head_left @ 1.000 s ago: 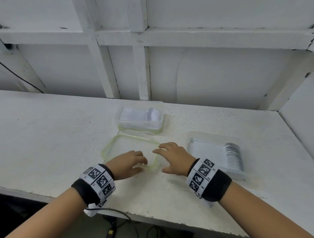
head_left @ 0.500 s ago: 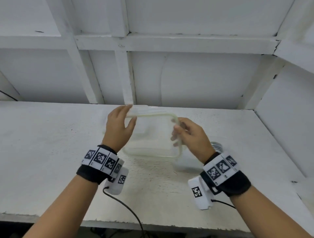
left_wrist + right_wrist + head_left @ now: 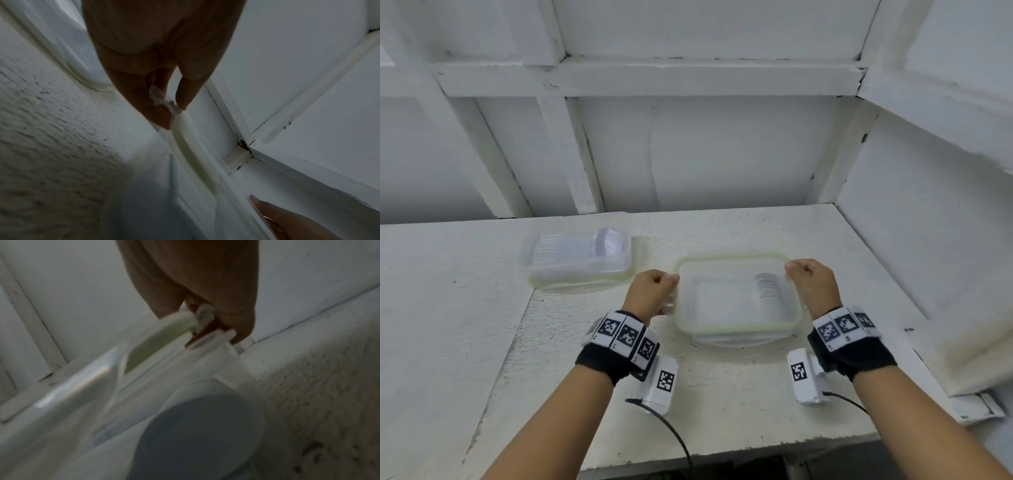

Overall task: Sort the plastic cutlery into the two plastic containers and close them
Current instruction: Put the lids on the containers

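A clear lid with a pale green rim (image 3: 736, 329) lies level over the right container (image 3: 739, 339), which holds a row of white plastic cutlery (image 3: 768, 286). My left hand (image 3: 654, 291) pinches the lid's left side tab (image 3: 164, 101). My right hand (image 3: 808, 279) pinches the right side tab (image 3: 202, 316). Whether the lid is pressed down onto the container I cannot tell. The second container (image 3: 580, 255), with clear cutlery inside and a lid on top, sits at the back left.
The white table (image 3: 722, 404) ends in a white wall (image 3: 928, 240) close on the right and a panelled wall behind. A cable (image 3: 667, 428) hangs from my left wrist over the front edge.
A second ago the lid lay on the table under my hands. Both hands lifted it, then carried it right and lowered it over the right container.
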A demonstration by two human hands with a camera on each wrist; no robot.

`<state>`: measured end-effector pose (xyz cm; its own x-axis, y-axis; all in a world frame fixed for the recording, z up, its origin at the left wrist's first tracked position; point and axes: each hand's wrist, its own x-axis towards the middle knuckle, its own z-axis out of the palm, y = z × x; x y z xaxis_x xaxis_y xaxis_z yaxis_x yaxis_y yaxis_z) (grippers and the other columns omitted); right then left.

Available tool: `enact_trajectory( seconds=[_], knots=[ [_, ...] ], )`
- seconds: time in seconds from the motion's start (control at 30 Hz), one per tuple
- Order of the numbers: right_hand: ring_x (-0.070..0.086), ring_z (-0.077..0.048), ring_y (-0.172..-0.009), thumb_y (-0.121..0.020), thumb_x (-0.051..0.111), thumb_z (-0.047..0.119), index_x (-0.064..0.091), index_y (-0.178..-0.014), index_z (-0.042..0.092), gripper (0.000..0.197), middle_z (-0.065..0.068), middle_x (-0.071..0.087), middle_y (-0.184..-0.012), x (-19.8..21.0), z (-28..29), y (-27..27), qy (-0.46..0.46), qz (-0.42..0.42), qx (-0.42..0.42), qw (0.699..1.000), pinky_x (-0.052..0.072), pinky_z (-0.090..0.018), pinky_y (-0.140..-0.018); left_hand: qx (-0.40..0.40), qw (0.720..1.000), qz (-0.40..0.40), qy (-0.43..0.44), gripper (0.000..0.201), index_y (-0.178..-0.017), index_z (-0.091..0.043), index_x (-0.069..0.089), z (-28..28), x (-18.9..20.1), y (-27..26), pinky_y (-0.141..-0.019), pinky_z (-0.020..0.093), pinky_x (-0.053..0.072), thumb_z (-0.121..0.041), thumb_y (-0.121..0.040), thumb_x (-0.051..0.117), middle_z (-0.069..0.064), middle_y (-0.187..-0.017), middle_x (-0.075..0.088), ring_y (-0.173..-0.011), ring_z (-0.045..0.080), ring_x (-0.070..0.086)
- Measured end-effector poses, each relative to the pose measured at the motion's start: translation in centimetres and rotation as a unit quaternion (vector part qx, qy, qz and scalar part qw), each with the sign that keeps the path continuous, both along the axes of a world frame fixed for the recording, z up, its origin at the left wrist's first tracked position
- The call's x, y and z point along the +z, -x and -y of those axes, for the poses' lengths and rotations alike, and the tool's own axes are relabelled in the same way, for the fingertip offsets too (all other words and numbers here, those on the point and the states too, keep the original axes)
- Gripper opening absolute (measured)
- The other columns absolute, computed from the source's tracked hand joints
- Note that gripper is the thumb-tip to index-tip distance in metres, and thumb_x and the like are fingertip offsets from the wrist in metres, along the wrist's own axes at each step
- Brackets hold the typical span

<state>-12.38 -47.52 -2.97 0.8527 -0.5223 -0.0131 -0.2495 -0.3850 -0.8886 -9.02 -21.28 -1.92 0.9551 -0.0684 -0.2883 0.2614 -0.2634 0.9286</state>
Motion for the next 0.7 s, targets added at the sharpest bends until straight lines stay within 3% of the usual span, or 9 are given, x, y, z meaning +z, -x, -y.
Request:
enact_trajectory(
  seconds=[0.07, 0.3, 0.53, 0.7],
  knots=[
    [0.053, -0.019, -0.092, -0.09, 0.054, 0.017, 0.064, -0.102, 0.002, 0.022, -0.004, 0.059, -0.097, -0.2, 0.1, -0.3, 0.007, -0.018, -0.008, 1.0, 0.04, -0.027, -0.081, 0.006, 1.0, -0.004, -0.015, 0.017, -0.084, -0.007, 0.058, 0.5, -0.2, -0.4, -0.053, 0.027, 0.049, -0.021, -0.093, 0.055, 0.004, -0.076, 0.056, -0.066, 0.015, 0.055],
    [0.053, -0.023, -0.093, -0.089, 0.055, 0.014, 0.061, -0.102, 0.002, 0.018, -0.008, 0.059, -0.098, -0.7, 1.0, -0.6, 0.028, -0.057, 0.007, 0.998, 0.039, -0.027, -0.081, -0.01, 0.999, -0.013, -0.036, 0.019, -0.079, -0.009, 0.054, 1.0, -0.7, -0.9, -0.048, 0.022, 0.047, -0.021, -0.093, 0.056, 0.004, -0.076, 0.055, -0.066, 0.013, 0.054],
    [0.056, -0.028, -0.103, -0.09, 0.055, 0.014, 0.061, -0.106, 0.002, 0.021, -0.014, 0.062, -0.111, -0.4, 1.7, -1.1, 0.043, -0.081, 0.016, 0.996, 0.042, -0.034, -0.09, -0.01, 0.999, -0.022, -0.042, 0.022, -0.073, -0.008, 0.054, 1.5, -0.1, -1.3, -0.056, 0.027, 0.054, -0.018, -0.092, 0.058, 0.005, -0.075, 0.056, -0.066, 0.015, 0.056],
    [0.056, -0.027, -0.103, -0.09, 0.054, 0.015, 0.063, -0.107, 0.002, 0.024, -0.014, 0.063, -0.111, -0.6, 1.5, -1.0, 0.041, -0.084, 0.016, 0.996, 0.041, -0.03, -0.086, -0.006, 0.999, -0.017, -0.042, 0.019, -0.078, -0.007, 0.052, 1.6, -0.5, -1.2, -0.046, 0.02, 0.051, -0.018, -0.092, 0.057, 0.005, -0.076, 0.057, -0.064, 0.013, 0.056]
  ],
)
